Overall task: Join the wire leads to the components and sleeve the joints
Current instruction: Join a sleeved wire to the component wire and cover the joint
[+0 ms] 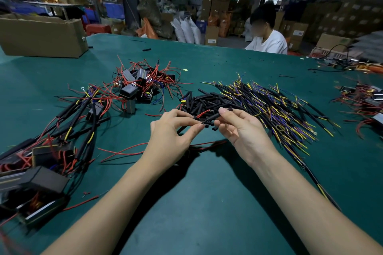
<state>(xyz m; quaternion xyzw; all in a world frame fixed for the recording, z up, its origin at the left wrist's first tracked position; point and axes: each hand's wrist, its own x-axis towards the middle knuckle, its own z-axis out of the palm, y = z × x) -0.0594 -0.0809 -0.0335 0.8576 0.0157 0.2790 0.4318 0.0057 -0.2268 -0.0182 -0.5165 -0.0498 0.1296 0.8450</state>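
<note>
My left hand (174,130) pinches a red wire lead (202,114) between thumb and fingertips above the green table (207,203). Its red wires trail down to the table under my left wrist. My right hand (238,128) pinches a short black sleeve (215,117) whose end meets the red lead. Just behind my hands lies a heap of black sleeve pieces (204,101). A fan of black leads with yellow and purple ends (275,107) spreads to the right. Black box components with red wires (138,85) are piled at the centre back.
Joined harnesses with black boxes (47,157) lie along the left edge. A cardboard box (41,35) stands at the back left. More components (364,101) sit at the far right. A person in a white shirt (267,41) sits across the table.
</note>
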